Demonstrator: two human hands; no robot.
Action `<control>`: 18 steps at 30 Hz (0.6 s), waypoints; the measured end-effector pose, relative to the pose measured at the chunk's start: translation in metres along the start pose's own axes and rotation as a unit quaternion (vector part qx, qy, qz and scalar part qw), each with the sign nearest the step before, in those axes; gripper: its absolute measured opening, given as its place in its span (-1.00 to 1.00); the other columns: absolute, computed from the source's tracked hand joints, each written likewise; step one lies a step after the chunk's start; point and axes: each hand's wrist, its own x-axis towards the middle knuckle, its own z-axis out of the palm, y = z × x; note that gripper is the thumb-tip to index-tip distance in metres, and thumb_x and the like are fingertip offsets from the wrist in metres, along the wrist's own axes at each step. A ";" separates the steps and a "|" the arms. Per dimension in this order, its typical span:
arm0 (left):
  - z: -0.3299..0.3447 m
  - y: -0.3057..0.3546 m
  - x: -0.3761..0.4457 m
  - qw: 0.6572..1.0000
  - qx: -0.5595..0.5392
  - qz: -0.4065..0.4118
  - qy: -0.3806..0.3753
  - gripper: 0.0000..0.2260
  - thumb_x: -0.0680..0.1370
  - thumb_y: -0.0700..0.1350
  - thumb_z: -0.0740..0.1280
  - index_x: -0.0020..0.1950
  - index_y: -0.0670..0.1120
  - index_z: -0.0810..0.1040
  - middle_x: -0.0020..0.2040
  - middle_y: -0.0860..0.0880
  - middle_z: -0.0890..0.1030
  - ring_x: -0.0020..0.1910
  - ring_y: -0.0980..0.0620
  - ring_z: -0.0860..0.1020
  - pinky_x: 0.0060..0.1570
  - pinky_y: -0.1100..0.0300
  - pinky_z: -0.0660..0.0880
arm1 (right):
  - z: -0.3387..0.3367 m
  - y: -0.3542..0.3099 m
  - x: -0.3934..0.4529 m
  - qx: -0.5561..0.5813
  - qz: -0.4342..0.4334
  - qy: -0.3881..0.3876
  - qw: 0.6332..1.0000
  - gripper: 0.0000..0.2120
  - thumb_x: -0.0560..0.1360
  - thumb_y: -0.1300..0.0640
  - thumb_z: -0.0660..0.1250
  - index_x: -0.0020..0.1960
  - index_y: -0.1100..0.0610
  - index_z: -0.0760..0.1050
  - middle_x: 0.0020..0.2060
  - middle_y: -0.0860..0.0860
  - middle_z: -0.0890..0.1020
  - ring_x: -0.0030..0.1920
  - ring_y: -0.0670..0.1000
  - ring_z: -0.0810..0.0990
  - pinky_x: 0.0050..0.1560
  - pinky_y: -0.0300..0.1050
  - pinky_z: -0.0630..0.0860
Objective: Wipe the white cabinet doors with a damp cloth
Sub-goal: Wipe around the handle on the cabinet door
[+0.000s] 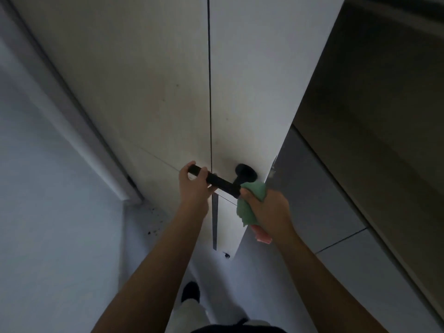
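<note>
The left grip (194, 182) clenches the black handle (216, 180) on the white door (252, 92). The right grip (266, 207) grasps a bunched green cloth (249, 207), pressed against the handle's base near the door's right edge.

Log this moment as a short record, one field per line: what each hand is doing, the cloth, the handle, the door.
left hand: grips the free end of the black handle
right hand: holds the green cloth against the handle's base
cloth: bunched, with a pink part hanging below the hand
white door: shows faint dark specks
</note>
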 end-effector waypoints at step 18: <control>-0.153 0.017 -0.112 0.987 -0.052 0.063 0.136 -0.62 0.64 -0.24 0.15 0.47 -0.09 0.28 0.28 -0.20 0.48 0.18 -0.10 0.51 0.23 0.00 0.47 | 0.027 0.006 -0.119 0.062 -0.287 -0.081 0.953 -0.81 0.47 0.05 0.40 -0.26 -0.17 0.47 -0.41 -0.28 0.54 -0.28 -0.36 0.56 -0.29 -0.57 0.38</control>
